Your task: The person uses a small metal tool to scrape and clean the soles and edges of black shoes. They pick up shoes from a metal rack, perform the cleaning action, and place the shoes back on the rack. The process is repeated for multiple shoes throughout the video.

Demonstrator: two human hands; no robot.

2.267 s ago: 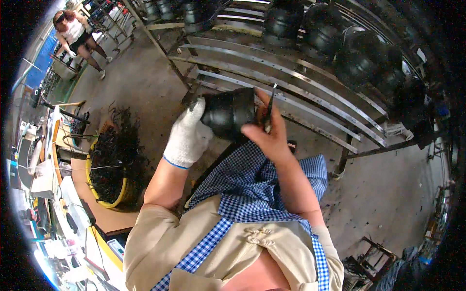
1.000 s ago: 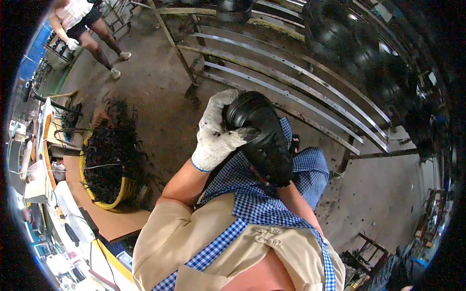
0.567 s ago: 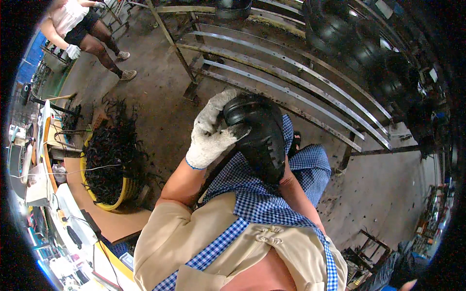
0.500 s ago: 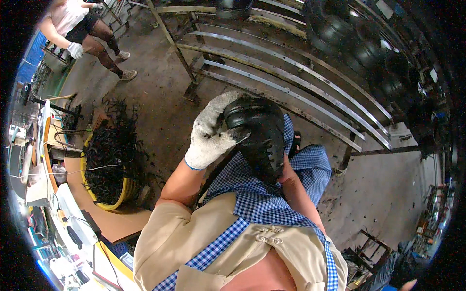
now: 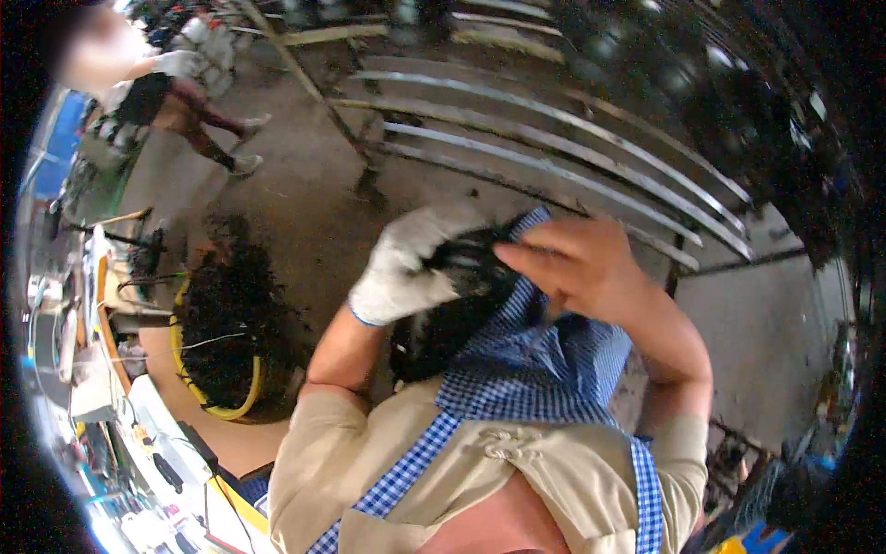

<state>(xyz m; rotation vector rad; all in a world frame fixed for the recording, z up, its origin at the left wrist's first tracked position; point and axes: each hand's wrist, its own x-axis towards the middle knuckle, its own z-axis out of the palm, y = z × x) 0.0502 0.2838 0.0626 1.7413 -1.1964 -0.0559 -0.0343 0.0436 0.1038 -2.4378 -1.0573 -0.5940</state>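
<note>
Although blurred by motion, plainly in the grip of the left hand (image 5: 408, 263): a black rubber boot (image 5: 432, 340), dark against the blue-and-white checked apron (image 5: 544, 369) to its right. Tilted along its long axis, slanting from an upper-right end between the two hands down to a lower-left end near the wearer's torso. Too smeared to tell toe from shaft; cannot say which way the toe points. Placed below and to the right of the left hand, with the upper part inside the grasp and the rest reaching down under the palm, just beside the wrist. On the left hand, a white knitted glove (image 5: 392, 288) with a blue cuff edge; fingers bent over the far side of the boot, thumb on the near side, closed on it. To the right of that grip, the bare right hand (image 5: 577, 272), with fingers partly bent and pointing left toward the upper end of the boot; on it or only close beside, cannot tell, nor whether anything sits within those fingers. Well left of the left hand, a yellow-rimmed tub (image 5: 231, 414) with a heap of black strips (image 5: 231, 309). Beyond both hands, a metal rack (image 5: 535, 138) of long pale bars. Far past the left hand, toward the upper left, another person (image 5: 148, 97) in black shorts, with a white-gloved hand (image 5: 180, 65).
</note>
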